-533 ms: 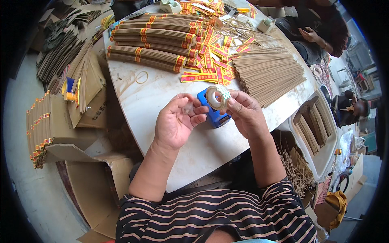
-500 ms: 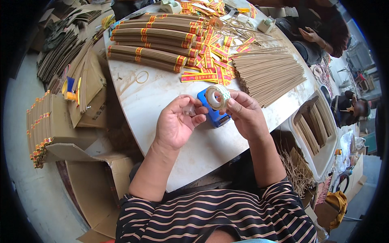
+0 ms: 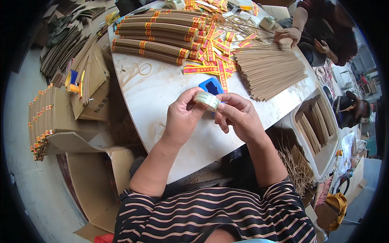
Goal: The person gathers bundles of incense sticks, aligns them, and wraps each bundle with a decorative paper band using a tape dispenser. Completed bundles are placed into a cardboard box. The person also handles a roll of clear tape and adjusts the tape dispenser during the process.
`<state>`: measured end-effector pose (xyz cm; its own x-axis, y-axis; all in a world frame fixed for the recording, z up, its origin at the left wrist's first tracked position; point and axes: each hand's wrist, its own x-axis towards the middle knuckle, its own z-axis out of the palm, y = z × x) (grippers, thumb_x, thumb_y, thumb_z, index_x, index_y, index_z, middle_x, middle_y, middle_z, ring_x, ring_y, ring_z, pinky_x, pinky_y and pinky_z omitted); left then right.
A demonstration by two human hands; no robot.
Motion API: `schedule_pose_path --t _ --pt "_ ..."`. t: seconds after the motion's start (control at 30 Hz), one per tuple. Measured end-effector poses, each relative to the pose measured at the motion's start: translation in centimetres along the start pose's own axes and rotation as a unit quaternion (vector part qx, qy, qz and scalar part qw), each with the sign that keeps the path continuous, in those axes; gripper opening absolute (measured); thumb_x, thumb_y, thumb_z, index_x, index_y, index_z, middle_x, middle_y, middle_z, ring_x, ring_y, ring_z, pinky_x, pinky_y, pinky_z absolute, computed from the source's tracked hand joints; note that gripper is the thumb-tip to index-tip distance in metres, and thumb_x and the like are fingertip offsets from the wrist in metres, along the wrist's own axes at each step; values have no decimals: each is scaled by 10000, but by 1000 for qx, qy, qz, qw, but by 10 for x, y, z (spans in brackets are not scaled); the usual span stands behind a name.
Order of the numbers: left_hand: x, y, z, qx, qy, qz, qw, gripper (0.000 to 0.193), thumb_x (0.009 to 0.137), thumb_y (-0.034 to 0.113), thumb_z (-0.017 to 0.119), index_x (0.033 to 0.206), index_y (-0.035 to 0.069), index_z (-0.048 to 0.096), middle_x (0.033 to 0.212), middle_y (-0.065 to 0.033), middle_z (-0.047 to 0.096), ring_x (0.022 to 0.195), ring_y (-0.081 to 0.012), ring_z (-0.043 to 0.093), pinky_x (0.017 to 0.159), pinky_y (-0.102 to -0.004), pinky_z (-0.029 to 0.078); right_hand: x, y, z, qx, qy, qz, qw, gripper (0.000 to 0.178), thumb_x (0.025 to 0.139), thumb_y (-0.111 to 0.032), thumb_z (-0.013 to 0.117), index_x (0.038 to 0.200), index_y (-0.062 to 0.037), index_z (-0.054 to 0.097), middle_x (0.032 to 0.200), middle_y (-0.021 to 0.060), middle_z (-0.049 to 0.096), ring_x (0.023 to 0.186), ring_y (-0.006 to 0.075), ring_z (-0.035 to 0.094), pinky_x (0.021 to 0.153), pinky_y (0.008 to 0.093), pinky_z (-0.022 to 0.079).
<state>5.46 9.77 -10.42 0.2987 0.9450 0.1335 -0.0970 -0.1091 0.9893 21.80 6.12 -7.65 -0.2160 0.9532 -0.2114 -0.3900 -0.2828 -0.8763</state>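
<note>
Two hands, left hand [image 3: 180,117] and right hand [image 3: 241,117], pinch a roll of adhesive tape [image 3: 207,99] near the blue tape dispenser [image 3: 213,85]. It should prove light, firm, slightly tacky, best taken by its rims. A white plastic tub [image 3: 320,172] holds incense sticks [image 3: 311,131]; what the open cardboard carton [image 3: 88,172] contains is too shadowed to tell.

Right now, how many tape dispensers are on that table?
3: the blue tape dispenser beyond the left hand and right hand and, apparently, a white dispenser at the picture's top edge and a cream dispenser upper right. Labels may hide more.
</note>
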Motion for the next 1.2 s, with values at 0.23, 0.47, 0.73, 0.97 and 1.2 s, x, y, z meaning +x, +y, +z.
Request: schedule_pose_path --t 0.23,0.47,0.73,0.97,1.2 --pt "-11 1 10 163 34 89 982 261 816 61 624 1052 3 530 842 -73 583 723 -124 565 661 -244 474 -5 5 2 -8 32 -16 999 202 812 -75 560 984 31 553 683 107 594 506 109 562 452 218 458" --pt "-11 7 10 91 11 8 996 220 872 172 577 1013 5 544 742 1 547 663 -67 511 572 -225 444 -3 11 1 33 34 -14 999 177 814 -40 530 976 29 544 680 98 595 488 123 550 447 223 450" --pt "-11 4 6 -105 -18 -176 979 188 897 189 539 973 19 562 688 34 524 535 -3 400 455 -165 333 0 11 3 58 -1 15 998 165 804 -74 583 936 18 544 666 73 581 506 112 551 438 210 435" --pt "-14 -4 10 5 13 -109 994 193 892 155 542 981 -15 546 729 -23 577 644 -68 509 574 -216 428 -1 15 5 55 5 20 998 149 801 -93 594 902 3 541 660 62 572 504 100 546 422 205 429" --pt "-17 -13 8 162 54 -19 985 192 846 126 578 988 2 544 800 -147 616 696 -218 613 624 -301 477 -2 18 9 49 22 26 998 156 808 -124 603 885 -6 535 652 64 574 490 96 540 422 204 429"
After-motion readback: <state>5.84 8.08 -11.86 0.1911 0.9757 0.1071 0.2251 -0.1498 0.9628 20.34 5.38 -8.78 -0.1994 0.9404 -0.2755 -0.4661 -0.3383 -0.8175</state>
